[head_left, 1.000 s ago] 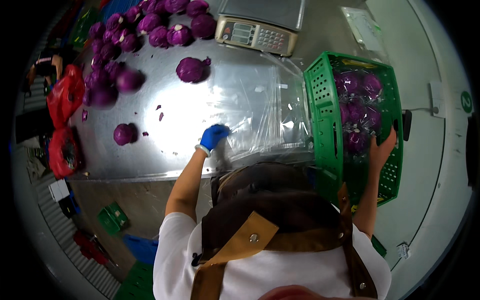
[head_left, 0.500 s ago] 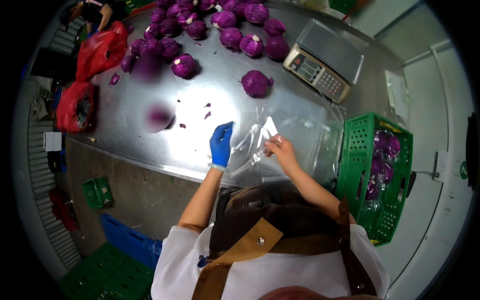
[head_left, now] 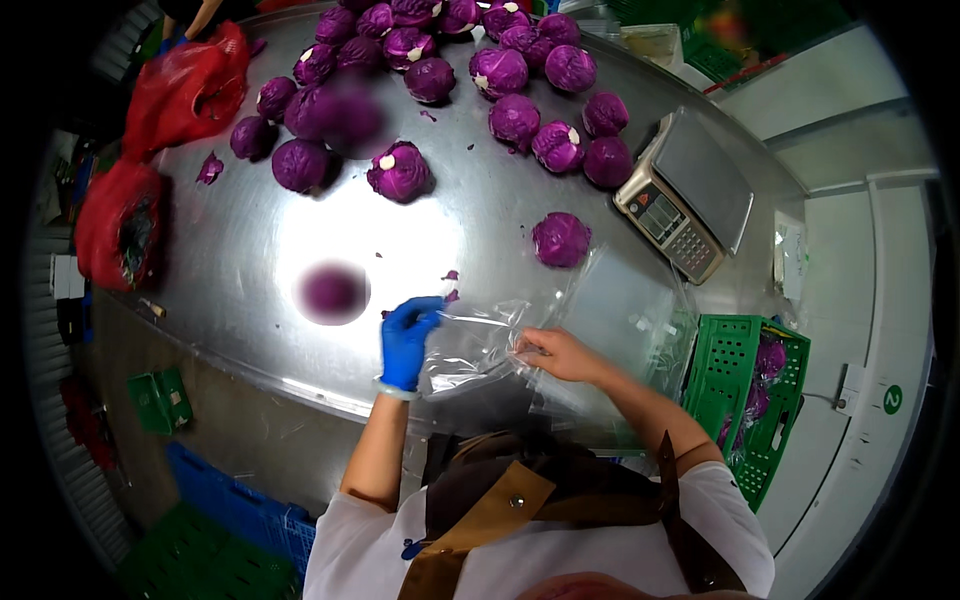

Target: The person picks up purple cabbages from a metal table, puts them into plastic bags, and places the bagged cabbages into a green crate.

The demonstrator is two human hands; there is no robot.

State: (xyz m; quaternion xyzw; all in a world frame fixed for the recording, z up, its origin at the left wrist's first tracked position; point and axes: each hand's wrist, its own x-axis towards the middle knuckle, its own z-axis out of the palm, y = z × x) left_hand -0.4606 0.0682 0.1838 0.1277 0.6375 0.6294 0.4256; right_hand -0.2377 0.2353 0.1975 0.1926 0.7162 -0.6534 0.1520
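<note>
A clear plastic bag [head_left: 475, 345] is stretched between my hands above the near edge of the steel table. My left hand [head_left: 408, 340], in a blue glove, has its fingers curled at the bag's left edge. My bare right hand [head_left: 560, 352] pinches the bag's other side. Beyond them sits a lone red cabbage [head_left: 560, 240], with a flat stack of clear bags [head_left: 620, 300] close by on its near side. Left of my gloved hand is a blurred purple cabbage [head_left: 333, 292]. Small leaf scraps [head_left: 452, 295] lie just past my left fingertips.
Several red cabbages [head_left: 515, 122] cover the far side of the table [head_left: 230, 270]. A digital scale [head_left: 685, 200] stands at the right, above a green crate [head_left: 722, 370] holding bagged cabbages. Red net sacks [head_left: 185, 90] line the left edge. Another person's arm [head_left: 203, 18] shows at the far left.
My left hand has moved to the bag's edge and curled its fingers there. The bag, loosely bunched before, is now spread between both hands. The whole view has shifted.
</note>
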